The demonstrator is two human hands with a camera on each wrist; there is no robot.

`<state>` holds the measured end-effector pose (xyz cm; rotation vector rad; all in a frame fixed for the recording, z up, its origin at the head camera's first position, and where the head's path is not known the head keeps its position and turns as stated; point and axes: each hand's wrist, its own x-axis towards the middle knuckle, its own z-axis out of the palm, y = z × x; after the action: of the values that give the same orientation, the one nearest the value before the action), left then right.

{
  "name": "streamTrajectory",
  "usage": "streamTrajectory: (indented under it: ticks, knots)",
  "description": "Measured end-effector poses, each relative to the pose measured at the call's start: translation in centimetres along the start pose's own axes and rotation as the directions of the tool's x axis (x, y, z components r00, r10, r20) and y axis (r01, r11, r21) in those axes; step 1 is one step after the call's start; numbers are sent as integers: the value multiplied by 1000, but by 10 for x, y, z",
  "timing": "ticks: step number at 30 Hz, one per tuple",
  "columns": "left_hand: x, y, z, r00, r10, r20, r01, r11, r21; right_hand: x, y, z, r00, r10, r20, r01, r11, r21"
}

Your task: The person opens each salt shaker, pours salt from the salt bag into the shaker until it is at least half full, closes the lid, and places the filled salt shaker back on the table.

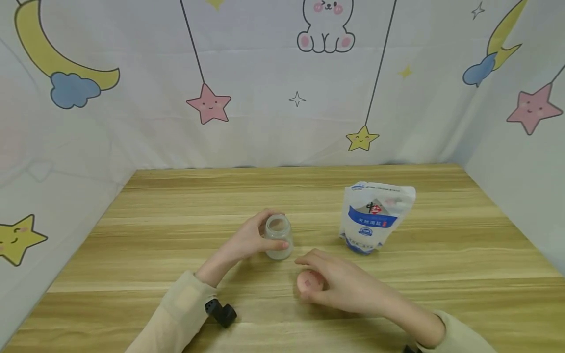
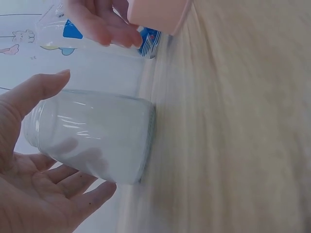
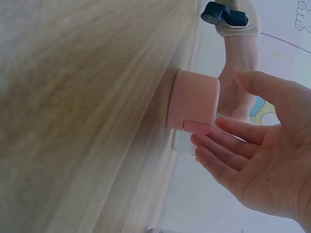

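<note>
A clear glass jar (image 1: 279,251) stands upright on the table, its mouth uncovered. My left hand (image 1: 252,238) reaches around it, thumb on the near side and fingers on the far side. In the left wrist view, the thumb stands a little off the glass jar (image 2: 102,136) while fingertips lie close along its other side. To the right, a round pink lid (image 1: 308,281) with a small tab sits on the table. My right hand (image 1: 342,284) arches around this pink lid (image 3: 194,99), fingertips near it and the thumb held apart.
A white and blue pouch of sea salt (image 1: 371,218) stands upright at the back right. The wooden table (image 1: 198,196) meets a white printed cloth (image 1: 265,137) behind and at both sides. A small black device (image 1: 222,314) is fixed at the left wrist.
</note>
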<state>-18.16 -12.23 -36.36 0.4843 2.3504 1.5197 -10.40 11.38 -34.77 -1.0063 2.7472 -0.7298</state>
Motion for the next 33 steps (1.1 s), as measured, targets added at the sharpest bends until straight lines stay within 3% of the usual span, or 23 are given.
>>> streamTrajectory:
  ticks: [21, 33]
  knots:
    - [-1, 6, -2, 1000, 13, -5, -13, 999, -38, -10, 5, -7, 990, 108, -89, -95, 986, 140]
    - [-1, 7, -2, 999, 37, -23, -38, 998, -42, -19, 12, -13, 977, 117, -180, -87, 982, 166]
